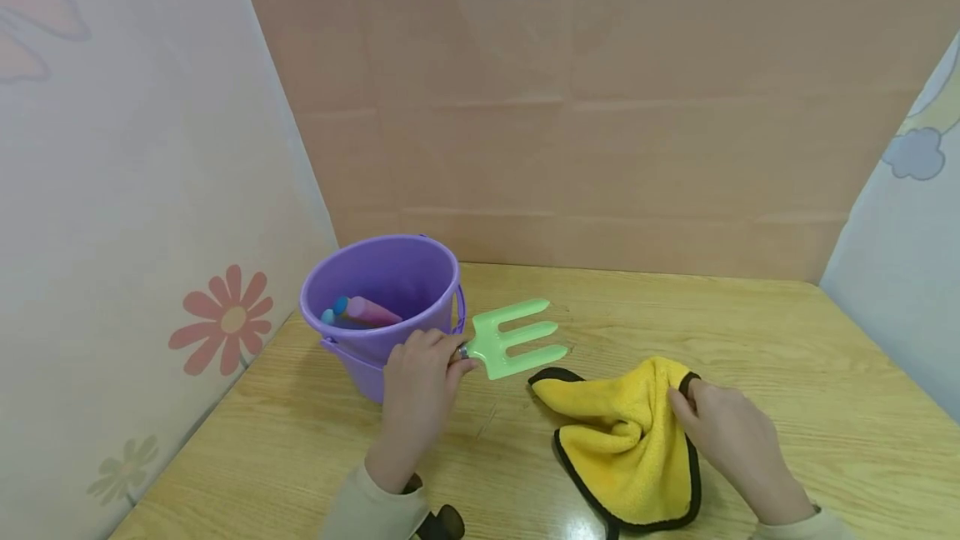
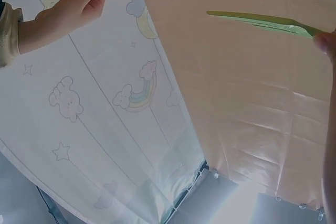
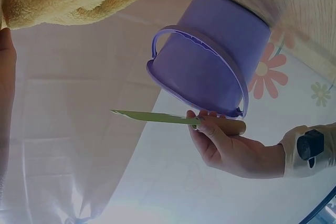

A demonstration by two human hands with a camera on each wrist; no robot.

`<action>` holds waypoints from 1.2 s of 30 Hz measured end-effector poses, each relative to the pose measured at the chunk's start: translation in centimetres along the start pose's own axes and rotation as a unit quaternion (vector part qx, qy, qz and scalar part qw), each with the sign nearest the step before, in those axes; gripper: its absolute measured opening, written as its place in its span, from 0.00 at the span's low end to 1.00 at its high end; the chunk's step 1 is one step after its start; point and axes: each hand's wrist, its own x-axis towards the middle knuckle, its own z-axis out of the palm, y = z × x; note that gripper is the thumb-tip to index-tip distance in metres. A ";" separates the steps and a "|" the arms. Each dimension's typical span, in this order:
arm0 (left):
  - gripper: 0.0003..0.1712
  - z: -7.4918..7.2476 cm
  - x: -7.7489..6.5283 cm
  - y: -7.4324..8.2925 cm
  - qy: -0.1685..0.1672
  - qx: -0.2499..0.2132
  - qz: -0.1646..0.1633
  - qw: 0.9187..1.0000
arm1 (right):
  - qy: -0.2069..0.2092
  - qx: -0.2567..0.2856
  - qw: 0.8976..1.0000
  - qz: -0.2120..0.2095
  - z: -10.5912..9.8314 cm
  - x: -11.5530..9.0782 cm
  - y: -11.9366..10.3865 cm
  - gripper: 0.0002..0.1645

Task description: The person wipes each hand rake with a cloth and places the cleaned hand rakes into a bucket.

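Observation:
My left hand (image 1: 422,377) grips a hand fork (image 1: 501,342) by its wooden handle (image 3: 228,126), its three light green tines pointing right. It is held up in front of the purple bucket (image 1: 360,348), overlapping the bucket's near side in the head view. To the right, my right hand (image 1: 738,436) pinches a yellow cloth (image 1: 637,448) with black edging by its upper right corner. The cloth hangs in folds, its lower part close over the table. In the right wrist view the fork appears edge-on, with the left fingers around the handle.
Inside the bucket lie a pink item (image 1: 372,312) and smaller blue items (image 1: 341,305). The wooden table (image 1: 757,332) meets a plain tan backdrop (image 1: 600,148) behind, and pale printed sheets (image 1: 150,148) stand along the left and right sides.

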 end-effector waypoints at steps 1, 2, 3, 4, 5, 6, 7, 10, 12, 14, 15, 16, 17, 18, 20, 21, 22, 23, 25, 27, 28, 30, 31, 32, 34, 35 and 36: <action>0.14 -0.1 0.1 -0.1 0.003 -0.001 -0.001 1.000 | 0.001 0.001 1.000 0.000 0.0 0.0 0.0 0.20; 0.14 -0.2 0.2 -0.2 0.007 -0.003 -0.002 1.000 | 0.001 0.001 1.000 -0.001 0.0 0.0 0.0 0.20; 0.14 -0.3 0.2 -0.2 0.007 -0.003 -0.003 1.000 | 0.003 0.001 1.000 -0.002 0.0 0.0 0.0 0.19; 0.14 -0.4 0.2 -0.3 0.007 -0.003 -0.004 1.000 | 0.003 0.000 1.000 -0.002 0.0 -0.1 0.0 0.19; 0.14 -0.4 0.3 -0.3 0.006 -0.003 -0.005 1.000 | 0.004 0.001 1.000 -0.003 0.0 -0.1 0.0 0.19; 0.14 -0.4 0.3 -0.4 0.004 -0.002 -0.006 1.000 | 0.005 0.000 1.000 -0.004 0.1 -0.1 -0.1 0.19; 0.14 -0.5 0.3 -0.4 0.004 -0.001 -0.007 1.000 | 0.005 0.000 1.000 -0.006 0.1 -0.1 -0.1 0.20; 0.14 -0.5 0.3 -0.6 0.006 0.000 -0.010 1.000 | 0.005 -0.001 1.000 -0.006 0.1 -0.1 -0.1 0.20; 0.15 -0.5 0.4 -0.7 0.011 0.001 -0.012 1.000 | 0.004 -0.003 1.000 -0.007 0.2 -0.1 -0.1 0.20; 0.16 -0.6 0.5 -0.9 0.017 -0.002 -0.014 1.000 | 0.001 -0.007 1.000 -0.008 0.2 -0.1 -0.1 0.20; 0.16 -0.6 0.6 -0.9 0.019 -0.004 -0.015 1.000 | 0.000 -0.009 1.000 -0.009 0.2 -0.1 -0.1 0.20; 0.17 -0.7 0.6 -1.0 0.022 -0.005 -0.016 1.000 | -0.001 -0.010 1.000 -0.011 0.3 -0.1 -0.1 0.20; 0.17 -0.7 0.7 -1.1 0.023 -0.004 -0.016 1.000 | -0.002 -0.011 1.000 -0.012 0.3 0.0 -0.1 0.20; 0.17 -0.8 0.7 -1.2 0.025 -0.006 -0.017 1.000 | -0.003 -0.012 1.000 -0.014 0.3 0.0 0.0 0.20; 0.17 -1.0 0.8 -1.3 0.027 -0.006 -0.019 0.999 | 0.000 -0.014 1.000 -0.017 0.3 0.0 0.0 0.20; 0.17 -1.0 0.9 -1.4 0.028 -0.003 -0.018 0.999 | 0.002 -0.015 1.000 -0.017 0.4 0.0 0.0 0.20; 0.17 -1.1 0.9 -1.4 0.028 0.000 -0.017 0.999 | 0.005 -0.015 1.000 -0.018 0.4 0.0 0.0 0.20; 0.17 -1.2 0.9 -1.5 0.027 0.002 -0.017 0.999 | 0.006 -0.016 1.000 -0.018 0.4 -0.1 -0.1 0.20; 0.17 -1.4 1.0 -1.5 0.024 0.007 -0.018 1.000 | 0.007 -0.016 1.000 -0.017 0.4 -0.1 -0.1 0.20; 0.16 -1.5 1.0 -1.6 0.020 0.010 -0.020 1.000 | 0.004 -0.013 1.000 -0.017 0.5 -0.1 -0.1 0.20; 0.16 -1.5 1.1 -1.7 0.019 0.010 -0.022 1.000 | 0.002 -0.012 1.000 -0.015 0.5 -0.1 -0.1 0.20; 0.17 -1.6 1.1 -1.8 0.019 0.005 -0.029 0.999 | -0.002 -0.011 1.000 -0.012 0.5 0.0 0.0 0.20; 0.17 -1.6 1.2 -1.9 0.021 0.005 -0.030 0.999 | -0.003 -0.011 1.000 -0.011 0.5 0.0 0.0 0.20; 0.18 -1.6 1.2 -2.0 0.024 0.005 -0.032 0.999 | -0.003 -0.011 1.000 -0.011 0.5 0.0 0.0 0.20; 0.18 -1.6 1.2 -2.2 0.031 0.008 -0.032 0.999 | -0.002 -0.014 1.000 -0.010 0.5 -0.1 0.0 0.20; 0.18 -1.7 1.2 -2.2 0.034 0.009 -0.032 0.999 | -0.001 -0.014 1.000 -0.010 0.5 -0.1 0.0 0.20; 0.18 -1.7 1.3 -2.4 0.038 0.014 -0.030 0.999 | 0.000 -0.015 1.000 -0.010 0.5 -0.1 0.0 0.20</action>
